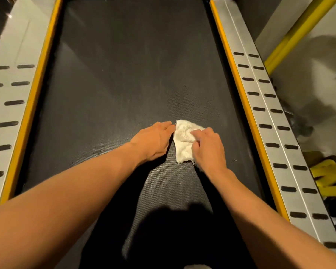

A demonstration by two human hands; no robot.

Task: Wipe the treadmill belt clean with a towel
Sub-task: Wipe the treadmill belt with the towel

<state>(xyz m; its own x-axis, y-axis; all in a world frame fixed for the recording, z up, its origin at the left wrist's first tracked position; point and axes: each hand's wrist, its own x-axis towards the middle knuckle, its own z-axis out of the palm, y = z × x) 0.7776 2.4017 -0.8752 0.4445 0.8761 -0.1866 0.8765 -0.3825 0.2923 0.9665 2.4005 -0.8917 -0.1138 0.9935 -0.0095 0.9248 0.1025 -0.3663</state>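
Pinching a crumpled cream terry towel (183,140) at centre frame, the right hand (209,148) clamps it on the black textured rubber belt (113,78); the left hand (153,139) lies flat, fingers straight, touching its edge.

Both bare forearms enter from the lower corners of the frame and converge just right of its centre. The left hand (153,140) lies palm down, fingers straight and close together, pointing toward the upper right, its fingertips just beside the towel (182,138). The right hand (209,150) sits slightly lower and to the right, knuckles up, fingers curled over the towel and gripping it. Both wrists are nearly straight.
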